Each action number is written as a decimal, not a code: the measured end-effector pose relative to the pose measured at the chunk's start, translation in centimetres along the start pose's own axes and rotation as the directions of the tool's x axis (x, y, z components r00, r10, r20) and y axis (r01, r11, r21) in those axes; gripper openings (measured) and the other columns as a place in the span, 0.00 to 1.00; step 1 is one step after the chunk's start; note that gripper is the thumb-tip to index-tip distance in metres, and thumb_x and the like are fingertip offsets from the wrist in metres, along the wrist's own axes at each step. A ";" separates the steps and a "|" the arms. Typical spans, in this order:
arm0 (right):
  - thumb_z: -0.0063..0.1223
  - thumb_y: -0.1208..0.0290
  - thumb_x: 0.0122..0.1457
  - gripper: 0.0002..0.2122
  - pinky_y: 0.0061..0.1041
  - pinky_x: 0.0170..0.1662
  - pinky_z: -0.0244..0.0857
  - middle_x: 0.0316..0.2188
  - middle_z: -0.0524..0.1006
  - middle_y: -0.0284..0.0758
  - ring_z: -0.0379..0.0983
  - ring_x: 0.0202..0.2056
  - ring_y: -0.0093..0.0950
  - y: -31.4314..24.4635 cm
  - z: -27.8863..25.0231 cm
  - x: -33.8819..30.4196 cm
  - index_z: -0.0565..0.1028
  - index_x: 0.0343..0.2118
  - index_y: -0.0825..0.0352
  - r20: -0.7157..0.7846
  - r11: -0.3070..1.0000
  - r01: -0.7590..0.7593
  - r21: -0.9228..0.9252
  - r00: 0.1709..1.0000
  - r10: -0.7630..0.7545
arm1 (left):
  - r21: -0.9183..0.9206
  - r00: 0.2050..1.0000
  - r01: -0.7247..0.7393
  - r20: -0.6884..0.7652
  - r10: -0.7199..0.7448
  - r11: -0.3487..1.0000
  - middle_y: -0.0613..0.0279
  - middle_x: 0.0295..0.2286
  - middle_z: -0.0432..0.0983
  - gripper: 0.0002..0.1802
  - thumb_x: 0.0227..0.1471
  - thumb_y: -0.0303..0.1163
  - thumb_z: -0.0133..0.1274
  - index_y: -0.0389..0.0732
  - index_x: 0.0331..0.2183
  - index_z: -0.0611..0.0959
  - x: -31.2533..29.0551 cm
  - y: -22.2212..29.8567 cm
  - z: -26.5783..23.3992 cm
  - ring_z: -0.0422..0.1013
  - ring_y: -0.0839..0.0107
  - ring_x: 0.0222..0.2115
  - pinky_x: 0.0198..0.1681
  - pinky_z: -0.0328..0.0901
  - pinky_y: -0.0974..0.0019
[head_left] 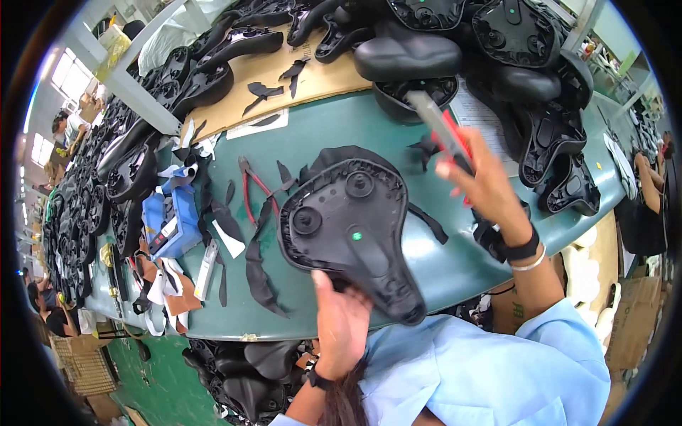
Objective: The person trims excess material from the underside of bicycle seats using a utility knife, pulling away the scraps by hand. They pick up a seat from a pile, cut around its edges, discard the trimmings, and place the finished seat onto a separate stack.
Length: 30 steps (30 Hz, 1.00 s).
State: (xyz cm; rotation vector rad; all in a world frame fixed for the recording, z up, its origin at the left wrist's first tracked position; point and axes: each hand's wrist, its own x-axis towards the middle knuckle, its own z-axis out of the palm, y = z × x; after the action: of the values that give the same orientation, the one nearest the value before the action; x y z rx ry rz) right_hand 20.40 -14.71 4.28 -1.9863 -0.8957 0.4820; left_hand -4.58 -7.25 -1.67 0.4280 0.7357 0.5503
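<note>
The left hand [339, 323] grips the upturned black saddle [352, 231] on the green table [455, 263], while right of the saddle the right hand [483, 181] clutches a red-handled tool [442, 129], best brought down slowly

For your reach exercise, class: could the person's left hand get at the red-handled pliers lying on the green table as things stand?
Probably yes, once it lets go. The left hand holds the upturned black saddle from below; the red-handled pliers lie uncovered on the green table just left of the saddle, with only loose black scraps nearby.
</note>
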 end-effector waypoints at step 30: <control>0.50 0.75 0.49 0.34 0.30 0.19 0.62 0.20 0.65 0.38 0.69 0.19 0.34 0.9 -1.8 -10.0 0.56 0.62 0.49 0.693 0.637 0.590 -0.495 0.711 -0.119 | 0.738 0.640 -0.661 0.461 -0.614 -0.135 0.45 0.19 0.73 0.21 0.36 0.38 0.64 0.27 0.21 0.76 11.8 6.2 7.9 0.71 0.55 0.21 0.26 0.64 0.59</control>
State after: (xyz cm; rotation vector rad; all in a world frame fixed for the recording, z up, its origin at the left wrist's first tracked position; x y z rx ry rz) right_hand 15.21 -23.54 4.41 -2.2067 -2.1472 0.6044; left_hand 6.43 3.34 0.99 2.2003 0.0017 -0.4967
